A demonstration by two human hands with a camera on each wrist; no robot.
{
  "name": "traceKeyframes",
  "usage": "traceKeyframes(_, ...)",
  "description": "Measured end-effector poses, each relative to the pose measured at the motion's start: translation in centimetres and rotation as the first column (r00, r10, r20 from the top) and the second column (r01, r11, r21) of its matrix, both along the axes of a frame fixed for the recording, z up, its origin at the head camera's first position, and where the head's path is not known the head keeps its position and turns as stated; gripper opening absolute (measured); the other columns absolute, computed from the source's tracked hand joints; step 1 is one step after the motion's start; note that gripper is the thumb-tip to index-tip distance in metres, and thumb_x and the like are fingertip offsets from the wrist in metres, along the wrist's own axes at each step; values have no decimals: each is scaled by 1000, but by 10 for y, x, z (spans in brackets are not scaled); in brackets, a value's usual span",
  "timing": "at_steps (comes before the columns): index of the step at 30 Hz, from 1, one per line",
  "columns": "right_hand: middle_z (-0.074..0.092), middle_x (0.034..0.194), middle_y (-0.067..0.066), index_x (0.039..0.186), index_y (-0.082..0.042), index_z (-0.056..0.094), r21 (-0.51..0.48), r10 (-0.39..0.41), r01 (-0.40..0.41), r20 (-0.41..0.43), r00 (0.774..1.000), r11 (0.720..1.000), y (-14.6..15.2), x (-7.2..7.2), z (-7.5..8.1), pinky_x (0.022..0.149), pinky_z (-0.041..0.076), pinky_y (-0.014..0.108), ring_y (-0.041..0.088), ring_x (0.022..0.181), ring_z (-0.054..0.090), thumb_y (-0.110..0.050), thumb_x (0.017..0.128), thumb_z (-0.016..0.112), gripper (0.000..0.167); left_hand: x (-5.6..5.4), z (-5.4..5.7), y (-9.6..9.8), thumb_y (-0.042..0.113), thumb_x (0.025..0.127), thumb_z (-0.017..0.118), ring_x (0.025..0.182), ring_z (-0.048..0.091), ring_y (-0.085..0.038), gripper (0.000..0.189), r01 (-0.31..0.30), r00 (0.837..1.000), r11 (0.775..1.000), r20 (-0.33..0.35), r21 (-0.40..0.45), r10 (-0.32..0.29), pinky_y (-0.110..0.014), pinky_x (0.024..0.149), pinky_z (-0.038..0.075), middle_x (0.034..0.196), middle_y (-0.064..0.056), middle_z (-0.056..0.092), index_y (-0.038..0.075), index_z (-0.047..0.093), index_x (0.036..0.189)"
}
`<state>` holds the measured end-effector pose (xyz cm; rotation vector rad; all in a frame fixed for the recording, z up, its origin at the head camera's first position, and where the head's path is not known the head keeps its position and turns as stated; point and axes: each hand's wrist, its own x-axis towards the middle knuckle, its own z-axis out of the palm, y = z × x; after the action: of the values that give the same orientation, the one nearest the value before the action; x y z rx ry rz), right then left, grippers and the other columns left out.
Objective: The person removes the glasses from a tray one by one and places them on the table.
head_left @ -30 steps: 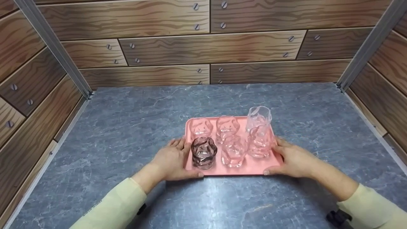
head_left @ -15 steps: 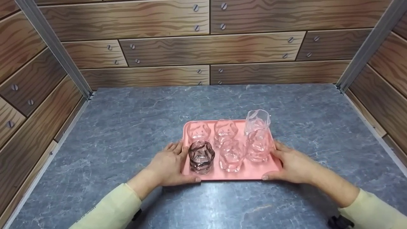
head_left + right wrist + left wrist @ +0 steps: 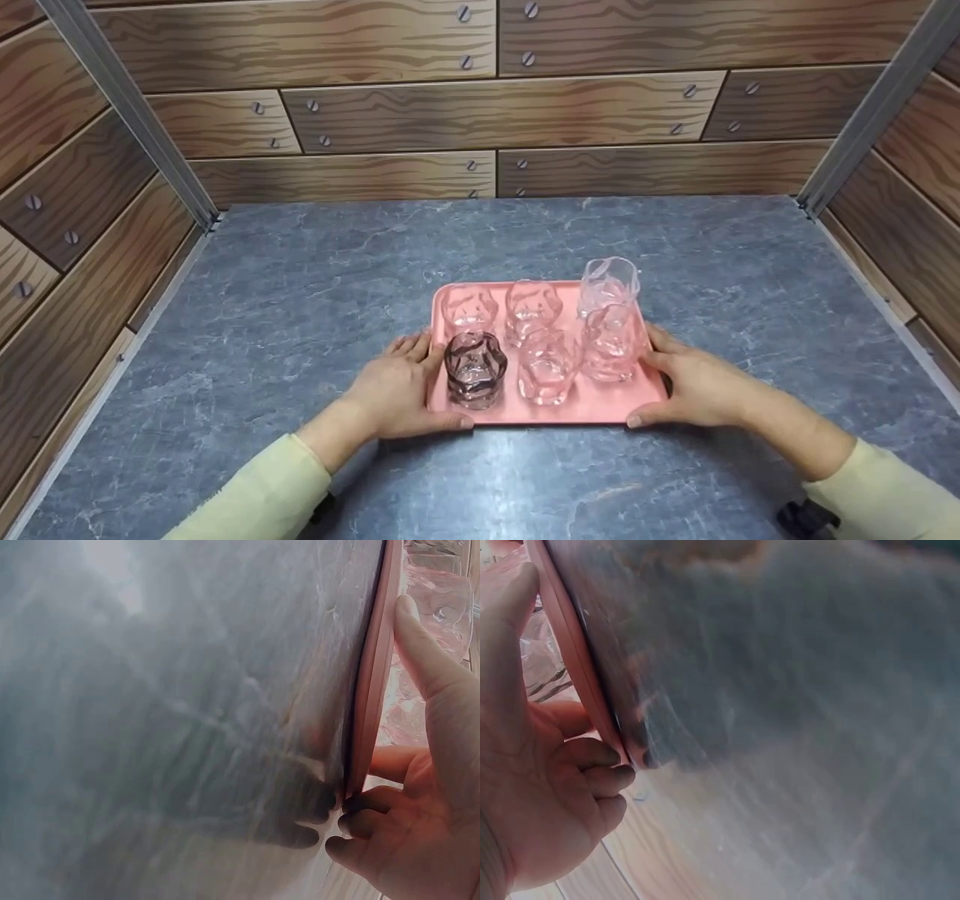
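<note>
A pink rectangular tray lies low over the tabletop with several wavy drinking glasses standing upright on it. At its front left is a smoky dark glass; beside it stands a clear glass. A taller clear glass is at the back right corner. My left hand grips the left side, its thumb along the front rim. On the opposite side my right hand holds the tray the same way. Both wrist views show curled fingers at the tray's edge, close to the tabletop.
The grey marbled tabletop stretches around the tray on all sides. Wood-patterned panels wall in the back and both sides, with metal posts at the rear corners.
Held in both hands, the tray with its glasses has slid slightly toward me and a touch left. Over the last half second it has stayed almost still.
</note>
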<state>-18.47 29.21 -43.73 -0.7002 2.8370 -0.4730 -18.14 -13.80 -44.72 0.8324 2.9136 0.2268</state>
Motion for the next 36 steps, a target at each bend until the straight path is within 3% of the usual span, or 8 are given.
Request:
traceKeyframes(9, 23, 168, 33, 153, 7, 50, 10, -5, 4, 31, 1000, 1000, -3, -1, 0, 114, 35, 72, 59, 146, 34, -86, 72, 73, 125, 12, 8, -4, 79, 80, 74, 148, 42, -47, 117, -35, 997, 982, -55, 184, 46, -61, 124, 27, 158, -29, 45, -4, 45, 157)
traceKeyframes(12, 23, 168, 32, 153, 7, 49, 10, -3, 3, 30, 1000, 1000, -3, -1, 1, 115, 35, 71, 59, 146, 35, -86, 73, 73, 125, 17, 13, -3, 74, 79, 80, 141, 53, -44, 108, -33, 990, 959, -123, 281, 70, -62, 121, 34, 150, -26, 56, -5, 55, 150)
traceKeyframes(16, 22, 168, 32, 154, 7, 47, 14, -3, 3, 26, 1000, 1000, -2, -1, 3, 114, 35, 72, 60, 145, 35, -86, 73, 73, 126, 22, 21, 0, 66, 78, 86, 126, 66, -37, 95, 5, 968, 916, -232, 401, 96, -56, 112, 48, 138, -18, 69, -2, 65, 141)
traceKeyframes(19, 23, 168, 32, 154, 7, 47, 15, -6, 6, 23, 1000, 1000, -1, -1, 3, 114, 35, 72, 60, 145, 35, -86, 73, 73, 126, 21, 27, 4, 61, 77, 90, 120, 70, -31, 89, 32, 962, 889, -256, 456, 97, -49, 105, 55, 133, -13, 72, 3, 67, 140)
traceKeyframes(22, 23, 168, 32, 153, 7, 48, 14, -10, 9, 21, 1000, 1000, 0, 0, 2, 114, 35, 72, 59, 145, 35, -86, 73, 74, 126, 19, 31, 9, 57, 77, 92, 118, 72, -29, 87, 33, 970, 877, -227, 480, 88, -46, 102, 57, 131, -12, 74, 5, 67, 141)
traceKeyframes(28, 26, 168, 32, 152, 7, 51, -9, -1, 1, 1, 1000, 1000, 0, 0, 0, 115, 35, 70, 57, 146, 36, -83, 73, 77, 122, 13, 33, 19, 60, 76, 91, 109, 74, -28, 89, -34, 992, 863, -90, 504, 92, -47, 97, 59, 124, -12, 76, 7, 66, 142)
traceKeyframes(32, 28, 167, 32, 150, 7, 54, -24, 17, -18, -22, 1000, 1000, 0, 0, 0, 115, 36, 69, 56, 147, 36, -79, 73, 80, 118, 10, 32, 23, 61, 74, 92, 100, 74, -24, 89, -85, 994, 844, -18, 530, 111, -47, 91, 60, 116, -10, 78, 9, 67, 142)
traceKeyframes(36, 27, 167, 32, 151, 7, 53, -15, 10, -10, -9, 1000, 1000, 0, 0, 0, 115, 36, 69, 57, 146, 37, -81, 73, 78, 120, 8, 28, 25, 55, 73, 95, 104, 74, -24, 88, -101, 994, 819, 24, 565, 105, -46, 94, 59, 118, -9, 78, 8, 67, 142)
